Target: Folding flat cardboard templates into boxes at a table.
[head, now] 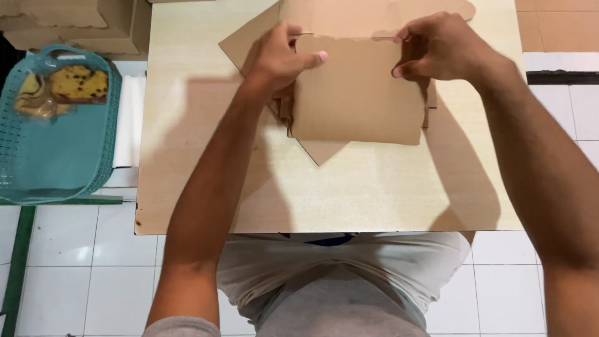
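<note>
A flat brown cardboard box blank (359,93) lies on the pale wooden table (349,193), on top of other cardboard sheets. My left hand (281,56) grips its upper left corner, thumb pressed on the top face. My right hand (437,47) pinches the upper right corner, fingers curled over the edge. Both hands hold the same piece, one at each side of it.
More flat cardboard sheets (249,40) lie underneath, reaching the table's far edge. A teal plastic basket (56,162) holding wrapped cake slices (78,81) stands at the left on a green-framed stand. Stacked cardboard boxes (75,25) sit at the top left. White floor tiles surround the table.
</note>
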